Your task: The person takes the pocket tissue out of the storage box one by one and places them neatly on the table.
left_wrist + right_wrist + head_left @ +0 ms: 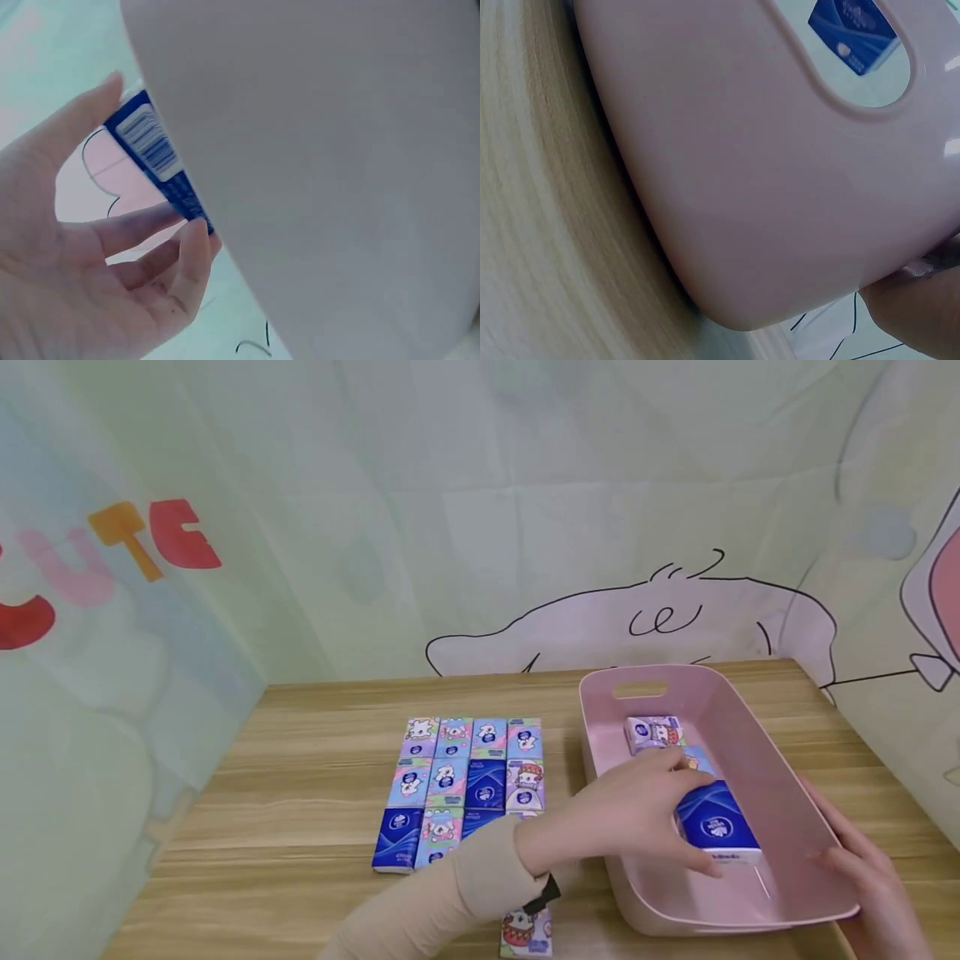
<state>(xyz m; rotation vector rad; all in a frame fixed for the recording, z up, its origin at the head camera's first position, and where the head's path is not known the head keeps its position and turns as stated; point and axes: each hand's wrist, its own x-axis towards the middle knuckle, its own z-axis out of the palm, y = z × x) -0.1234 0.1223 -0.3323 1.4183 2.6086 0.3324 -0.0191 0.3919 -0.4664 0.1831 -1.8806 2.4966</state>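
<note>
My left hand (637, 818) reaches into the pink plastic bin (780, 760) and pinches a blue tissue pack (718, 822) between thumb and fingers. In the left wrist view, the barcode end of this pack (150, 142) shows past the bin's wall. Inside the bin, a purple patterned tissue pack (651, 733) lies toward the far end, with a light blue one (699, 758) partly hidden behind my fingers. My right hand (870, 877) grips the bin's rim at the near right corner. Through the handle slot in the right wrist view, a blue pack (855, 34) is visible.
Several tissue packs (450, 777) lie in tight rows on the wooden table (300, 777), left of the bin. My left forearm covers part of them. Another pack (525, 933) lies near the front edge. A printed curtain (450, 527) hangs behind the table.
</note>
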